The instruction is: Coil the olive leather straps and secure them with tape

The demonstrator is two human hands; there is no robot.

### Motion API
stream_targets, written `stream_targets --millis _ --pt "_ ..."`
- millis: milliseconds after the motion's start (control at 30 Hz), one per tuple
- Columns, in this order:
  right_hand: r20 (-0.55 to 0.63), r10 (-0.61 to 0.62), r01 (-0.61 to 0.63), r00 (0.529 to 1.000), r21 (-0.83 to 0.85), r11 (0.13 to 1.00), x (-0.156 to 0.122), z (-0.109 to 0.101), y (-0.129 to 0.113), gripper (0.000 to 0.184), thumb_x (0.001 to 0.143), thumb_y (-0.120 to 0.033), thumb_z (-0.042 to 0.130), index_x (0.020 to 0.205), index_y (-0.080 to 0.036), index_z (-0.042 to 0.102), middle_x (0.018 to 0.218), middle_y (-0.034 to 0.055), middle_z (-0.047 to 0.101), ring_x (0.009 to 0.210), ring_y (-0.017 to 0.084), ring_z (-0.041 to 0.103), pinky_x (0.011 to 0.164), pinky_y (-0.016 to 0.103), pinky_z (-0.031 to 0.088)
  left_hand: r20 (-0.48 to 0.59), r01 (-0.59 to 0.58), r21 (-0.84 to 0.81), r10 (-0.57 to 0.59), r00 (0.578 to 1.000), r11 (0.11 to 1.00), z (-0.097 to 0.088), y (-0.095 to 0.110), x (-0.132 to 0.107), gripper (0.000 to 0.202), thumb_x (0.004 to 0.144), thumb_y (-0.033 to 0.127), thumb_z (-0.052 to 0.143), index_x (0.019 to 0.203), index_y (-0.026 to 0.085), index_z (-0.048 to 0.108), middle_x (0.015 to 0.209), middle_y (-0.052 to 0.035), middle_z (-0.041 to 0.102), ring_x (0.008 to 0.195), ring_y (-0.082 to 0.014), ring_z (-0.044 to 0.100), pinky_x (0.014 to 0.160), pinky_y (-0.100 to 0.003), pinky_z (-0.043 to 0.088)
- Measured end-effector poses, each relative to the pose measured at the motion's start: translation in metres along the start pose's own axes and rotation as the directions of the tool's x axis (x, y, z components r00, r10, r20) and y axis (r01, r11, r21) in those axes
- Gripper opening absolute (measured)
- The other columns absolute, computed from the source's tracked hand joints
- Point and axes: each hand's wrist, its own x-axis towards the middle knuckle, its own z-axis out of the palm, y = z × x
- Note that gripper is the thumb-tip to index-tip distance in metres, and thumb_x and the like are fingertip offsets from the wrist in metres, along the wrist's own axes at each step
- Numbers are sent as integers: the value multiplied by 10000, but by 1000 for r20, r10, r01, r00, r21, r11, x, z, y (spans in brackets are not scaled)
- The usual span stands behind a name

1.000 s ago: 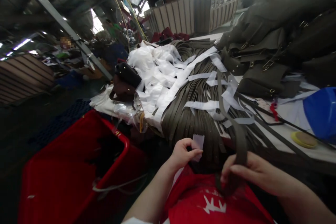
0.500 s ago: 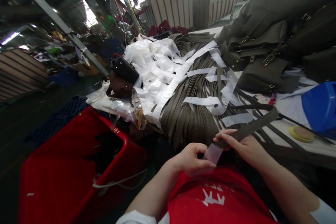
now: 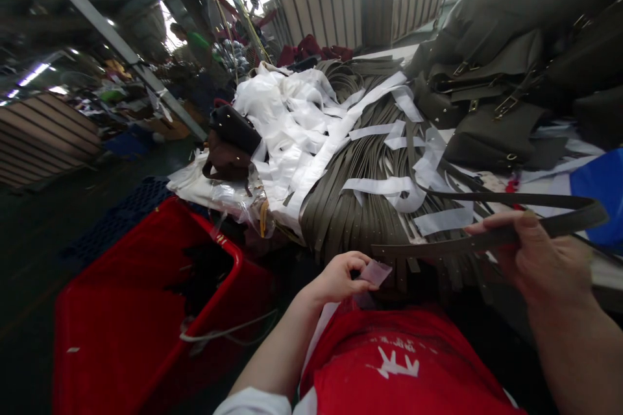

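My left hand (image 3: 343,277) pinches a small piece of translucent whitish sheet (image 3: 376,272) in front of the red apron. Off to the right, my right hand (image 3: 545,262) grips a dark olive strap (image 3: 438,248) between thumb and fingers. One end of that strap points left, just above the sheet and apart from it; the rest loops back over the table. Behind both hands lies a thick fan of similar olive straps (image 3: 350,220), with white paper strips (image 3: 384,187) across it.
At left stands a large red bin (image 3: 121,311) with dark material inside. White sheeting (image 3: 277,117) is heaped on the table beside a brown and black bag (image 3: 228,149). Olive bags (image 3: 491,136) are piled at right, near a blue object (image 3: 601,188). Another person (image 3: 197,45) is far back.
My right hand has moved right with the strap, pulling its end away from the sheet. My left hand has shifted slightly left and up, still pinching the sheet.
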Motion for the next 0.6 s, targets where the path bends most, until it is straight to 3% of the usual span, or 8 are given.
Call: stream_targets --millis 133,333,533,600 --pt "-49 -8 10 999 39 999 2 -3 -6 446 730 -627 771 695 -184 729 620 63 739 575 212 718 626 334 616 23 6 -15 -5 1000 1000 -1 -2 1 219 685 328 851 693 153 719 968 -85 714 911 -205 664 851 -288 495" --pt "-85 4 0 996 43 999 5 -8 -14 473 619 -669 820 646 -207 723 558 48 710 489 214 687 544 336 591 57 8 -60 -5 998 998 -6 -1 2 277 688 402 850 730 149 746 952 -88 713 903 -207 663 857 -300 498" --pt "32 96 -95 995 -21 995 10 -19 -7 460 648 -656 809 660 -201 737 559 60 720 489 212 687 516 318 581 108 24 -104 -12 994 994 -5 3 8 324 678 447 847 772 148 762 971 -93 729 929 -219 668 877 -307 501" --pt "52 134 -131 990 -58 990 12 -23 -3 426 698 -626 793 691 -204 738 590 58 735 517 201 699 529 290 581 162 84 -153 -59 985 985 -3 3 9 375 667 474 846 800 134 761 910 -82 736 876 -213 673 838 -304 511"
